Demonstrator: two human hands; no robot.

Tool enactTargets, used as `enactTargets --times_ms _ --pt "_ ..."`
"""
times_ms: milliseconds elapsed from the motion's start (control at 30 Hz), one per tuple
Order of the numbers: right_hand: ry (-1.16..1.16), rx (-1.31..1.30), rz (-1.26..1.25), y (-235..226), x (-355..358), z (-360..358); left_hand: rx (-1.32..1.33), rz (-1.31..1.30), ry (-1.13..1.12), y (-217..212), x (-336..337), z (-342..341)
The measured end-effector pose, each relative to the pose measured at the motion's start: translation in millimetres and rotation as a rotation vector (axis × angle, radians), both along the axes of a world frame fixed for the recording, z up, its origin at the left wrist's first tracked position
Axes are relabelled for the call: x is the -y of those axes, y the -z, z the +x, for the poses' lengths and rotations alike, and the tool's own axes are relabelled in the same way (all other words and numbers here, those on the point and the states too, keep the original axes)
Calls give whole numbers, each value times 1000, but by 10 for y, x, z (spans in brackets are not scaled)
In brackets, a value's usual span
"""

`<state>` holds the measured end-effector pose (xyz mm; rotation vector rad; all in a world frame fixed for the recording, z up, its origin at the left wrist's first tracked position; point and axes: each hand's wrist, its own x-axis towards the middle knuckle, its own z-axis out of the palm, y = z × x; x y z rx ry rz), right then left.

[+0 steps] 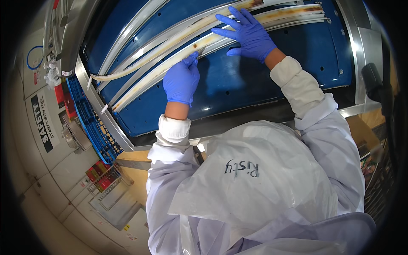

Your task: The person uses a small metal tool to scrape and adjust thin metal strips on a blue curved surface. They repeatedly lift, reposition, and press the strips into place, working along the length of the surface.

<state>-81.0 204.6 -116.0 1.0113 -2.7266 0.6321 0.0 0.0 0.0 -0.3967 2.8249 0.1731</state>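
Note:
My left hand (182, 80), in a blue glove, is closed, with thumb and forefinger pinched at the edge of a long whitish strip (146, 84) with brown scorch marks. The strip lies in a pale metal rail across a blue panel (221, 74). To the right, my right hand (248, 36), gloved the same way, is spread over the strips. Its fingertips touch or hover just above them; I cannot tell which. Beyond, a second stained strip (178, 42) runs alongside, its left end curving out past the panel's edge.
Another pale metal rail (127, 36) lies farther back on the panel. A steel frame (357, 55) borders the right side. Blue plastic crates (87, 114) stand at the left, with a steel sink (117, 210) farther off. A white-hooded head (255, 170) covers the lower middle.

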Motion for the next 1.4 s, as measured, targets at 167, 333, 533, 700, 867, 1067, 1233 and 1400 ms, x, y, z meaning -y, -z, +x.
enactTargets --times_ms 167,333,533,700,867,1067,1233,1400 --pt "4 -1 -80 43 43 6 39 -82 -17 34 -65 -165" --pt "15 -57 -50 24 -67 -1 76 -39 -4 7 -37 -146" --pt "14 -70 -73 41 -52 -27 52 -42 29 -49 -187 -157" --pt "2 -57 -90 28 -43 1 52 -47 32 10 -191 -177" --pt "17 -29 -98 1 -84 2 90 -42 9 -19 -236 -172" --pt "47 -30 -129 2 -44 32 50 -11 30 5 -136 -148" --pt "-81 -1 -178 -120 -94 -13 89 23 -25 46 -110 -199" --pt "-63 -14 -171 -63 -135 -15 111 73 -59 153 -182 -313"
